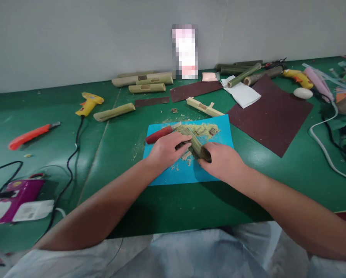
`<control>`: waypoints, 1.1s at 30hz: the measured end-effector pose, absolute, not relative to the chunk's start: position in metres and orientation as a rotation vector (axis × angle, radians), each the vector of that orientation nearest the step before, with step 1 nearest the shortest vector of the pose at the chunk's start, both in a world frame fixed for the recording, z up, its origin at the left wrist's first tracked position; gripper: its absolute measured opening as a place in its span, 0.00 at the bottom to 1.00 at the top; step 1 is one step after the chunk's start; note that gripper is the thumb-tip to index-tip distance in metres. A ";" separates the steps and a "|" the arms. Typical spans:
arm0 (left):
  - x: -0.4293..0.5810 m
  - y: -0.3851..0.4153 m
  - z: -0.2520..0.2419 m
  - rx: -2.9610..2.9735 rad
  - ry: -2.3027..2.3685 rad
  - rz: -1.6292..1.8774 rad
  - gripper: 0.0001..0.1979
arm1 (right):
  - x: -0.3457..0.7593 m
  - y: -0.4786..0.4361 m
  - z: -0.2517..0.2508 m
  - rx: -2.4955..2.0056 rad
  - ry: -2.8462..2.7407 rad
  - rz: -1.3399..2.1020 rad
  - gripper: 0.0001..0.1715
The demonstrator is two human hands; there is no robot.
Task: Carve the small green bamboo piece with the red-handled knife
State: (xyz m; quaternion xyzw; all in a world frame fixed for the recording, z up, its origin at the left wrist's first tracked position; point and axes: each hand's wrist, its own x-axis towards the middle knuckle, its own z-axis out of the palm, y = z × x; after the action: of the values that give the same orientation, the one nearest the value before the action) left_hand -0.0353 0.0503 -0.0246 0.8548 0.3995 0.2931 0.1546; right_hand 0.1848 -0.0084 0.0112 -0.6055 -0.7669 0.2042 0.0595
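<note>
A short green bamboo tube (196, 145) lies on a blue sheet (190, 170) in the middle of the green table (117, 146). My right hand (223, 160) is closed round the tube's near end. My left hand (165, 150) rests on the sheet with its fingers curled against the tube's side. Just beyond my left hand lies a knife with a red handle (160, 134). Pale shavings (203, 128) are heaped at the far end of the tube.
Several cut bamboo pieces (146, 88) lie along the back wall. Dark sandpaper sheets (273, 112) lie at the right, with white paper (244, 94). A yellow glue gun (88, 103), an orange cutter (30, 135), a purple device (13, 199) and cables sit at the left.
</note>
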 end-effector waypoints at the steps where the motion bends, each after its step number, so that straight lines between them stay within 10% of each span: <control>1: -0.035 0.051 -0.024 2.465 1.127 0.859 0.11 | 0.185 -0.008 0.011 -1.833 -2.321 0.621 0.12; 33: -0.025 0.038 -0.029 2.498 0.979 1.008 0.07 | 0.183 -0.008 0.013 -1.881 -2.309 0.627 0.15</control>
State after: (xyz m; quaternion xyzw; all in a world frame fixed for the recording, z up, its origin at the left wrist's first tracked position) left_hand -0.0253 0.0384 -0.0294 0.8633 0.3382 0.3484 0.1373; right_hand 0.1827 -0.0083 0.0126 -0.6172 -0.7578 0.2058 0.0491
